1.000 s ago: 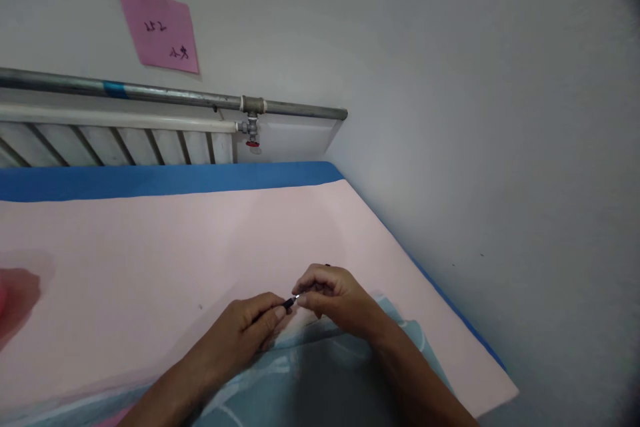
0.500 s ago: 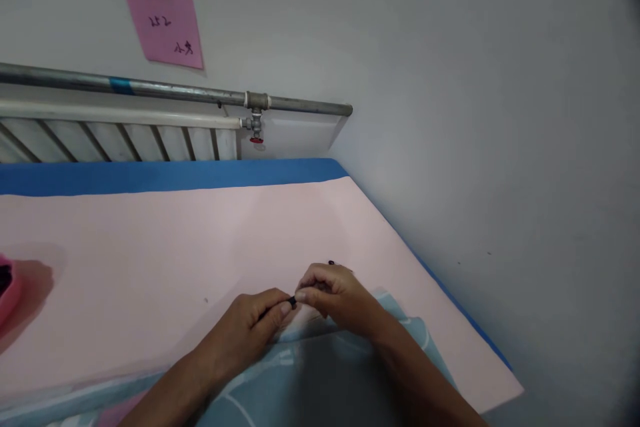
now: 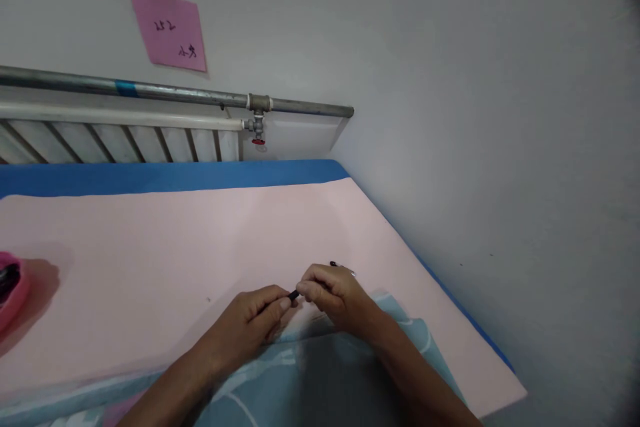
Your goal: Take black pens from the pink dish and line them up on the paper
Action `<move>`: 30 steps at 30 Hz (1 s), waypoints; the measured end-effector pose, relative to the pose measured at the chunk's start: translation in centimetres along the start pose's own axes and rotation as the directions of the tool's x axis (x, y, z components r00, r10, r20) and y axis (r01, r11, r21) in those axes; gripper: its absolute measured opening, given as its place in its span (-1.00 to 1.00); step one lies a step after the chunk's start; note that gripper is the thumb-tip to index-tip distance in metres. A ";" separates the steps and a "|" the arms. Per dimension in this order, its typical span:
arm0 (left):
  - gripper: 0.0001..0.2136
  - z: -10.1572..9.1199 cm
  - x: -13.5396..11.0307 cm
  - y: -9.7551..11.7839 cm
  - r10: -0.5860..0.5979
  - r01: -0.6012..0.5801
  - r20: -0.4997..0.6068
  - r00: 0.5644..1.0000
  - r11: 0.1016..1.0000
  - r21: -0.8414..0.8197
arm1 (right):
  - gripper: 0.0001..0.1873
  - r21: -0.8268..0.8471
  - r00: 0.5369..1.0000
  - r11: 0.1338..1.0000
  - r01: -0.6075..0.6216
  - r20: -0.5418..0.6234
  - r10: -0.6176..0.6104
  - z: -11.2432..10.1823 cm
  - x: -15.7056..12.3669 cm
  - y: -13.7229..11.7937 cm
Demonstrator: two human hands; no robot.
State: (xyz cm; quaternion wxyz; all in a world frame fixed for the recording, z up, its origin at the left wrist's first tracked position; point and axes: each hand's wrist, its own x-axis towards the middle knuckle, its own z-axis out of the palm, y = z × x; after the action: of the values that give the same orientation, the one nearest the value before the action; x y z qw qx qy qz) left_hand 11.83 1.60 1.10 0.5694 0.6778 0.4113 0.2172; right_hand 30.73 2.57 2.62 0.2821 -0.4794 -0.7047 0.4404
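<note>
Between my two hands is a small black rod-like piece [image 3: 293, 295], and its exact kind does not show. My left hand [image 3: 250, 315] is closed, pinching the left end of the piece between thumb and fingers. The fingertips of my right hand [image 3: 341, 295] pinch its other end, with the fingers curled. Just behind my right hand lies a thin item [image 3: 344, 268] with a black tip and a pale body, partly hidden by the knuckles. Under my forearms is a light blue patterned cloth [image 3: 250, 383].
A pale pink surface [image 3: 150, 253] with a blue border [image 3: 150, 178] meets the wall at the right. A pink container [image 3: 20, 303] holding dark items stands at the left edge. Behind are a radiator [image 3: 115, 140], a metal pipe [image 3: 190, 93] and a pink note [image 3: 173, 33].
A little more of the black piece shows between my fingertips, with my right hand slightly farther right. The view has shifted slightly, so more of the pink container shows.
</note>
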 end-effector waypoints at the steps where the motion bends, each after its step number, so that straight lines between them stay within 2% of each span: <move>1: -0.71 0.0 0.0 0.0 -0.003 0.003 -0.003 1.000 1.000 -0.005 | -0.86 -0.021 1.000 1.000 0.022 -0.002 -0.022 0.0 0.0 -0.1; 4: -0.70 -0.1 0.1 -0.1 -0.024 0.024 -0.001 1.000 1.000 -0.013 | -0.82 -0.021 0.998 0.998 0.054 -0.008 -0.054 0.1 0.0 -0.2; 7: -0.70 -0.1 0.0 -0.2 -0.029 0.029 0.005 1.000 1.000 -0.003 | -0.93 -0.068 0.998 0.996 0.058 -0.020 -0.060 0.1 -0.1 0.0; 14: -0.73 0.3 -0.1 -0.2 -0.011 0.011 0.052 0.999 1.000 -0.004 | -0.71 -0.134 0.997 0.989 0.058 0.055 -0.051 0.0 -0.1 0.3; 20: -0.72 0.1 0.0 -0.1 -0.033 0.032 0.016 0.999 0.999 0.027 | -0.92 -0.127 0.994 0.986 0.112 0.021 -0.110 0.0 -0.2 0.3; 22: -0.71 0.0 0.0 -0.2 -0.027 0.026 0.015 1.000 0.999 0.042 | -0.89 -0.147 0.995 0.984 0.097 0.026 -0.094 0.1 -0.1 0.3; 26: -0.71 0.0 0.0 -0.3 -0.011 0.010 0.021 1.000 0.999 0.054 | -0.71 -0.160 0.998 0.986 0.054 0.018 -0.052 0.2 0.0 0.4; 30: -0.72 0.0 0.0 -0.2 -0.019 0.018 0.022 1.000 0.998 0.055 | -0.85 -0.111 0.992 0.986 0.126 0.045 -0.121 0.1 -0.1 0.5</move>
State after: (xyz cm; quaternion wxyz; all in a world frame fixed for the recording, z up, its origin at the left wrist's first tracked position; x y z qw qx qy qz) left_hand 11.72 1.59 0.88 0.5570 0.6918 0.4169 0.1932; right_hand 30.92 2.53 2.14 0.2675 -0.4416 -0.7623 0.3903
